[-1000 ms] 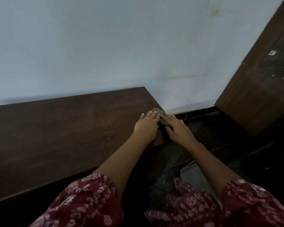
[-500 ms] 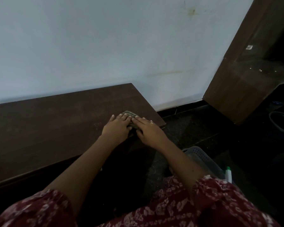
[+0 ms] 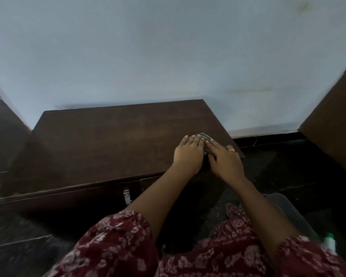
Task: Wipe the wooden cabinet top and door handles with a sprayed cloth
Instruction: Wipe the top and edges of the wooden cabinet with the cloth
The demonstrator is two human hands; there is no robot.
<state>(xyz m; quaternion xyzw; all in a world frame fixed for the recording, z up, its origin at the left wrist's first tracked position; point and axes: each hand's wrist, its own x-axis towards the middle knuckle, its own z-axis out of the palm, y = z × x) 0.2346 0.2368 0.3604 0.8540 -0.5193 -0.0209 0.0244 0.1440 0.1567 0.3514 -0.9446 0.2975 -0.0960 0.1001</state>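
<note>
the person wears a dark red garment [image 3: 214, 256] printed with pale pink flowers. its loose sleeves [image 3: 118, 240] end near the elbows, leaving the forearms bare. a small gold ring [image 3: 232, 149] sits on the right hand [image 3: 225, 161].

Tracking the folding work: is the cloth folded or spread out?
Folded small: only a striped edge of the cloth shows past the left hand and right hand, both pressing flat on it on the chest.

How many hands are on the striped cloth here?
2: the left hand lies flat on the striped cloth at its left side, the right hand at its right side. The cloth is mostly hidden beneath them.
</note>
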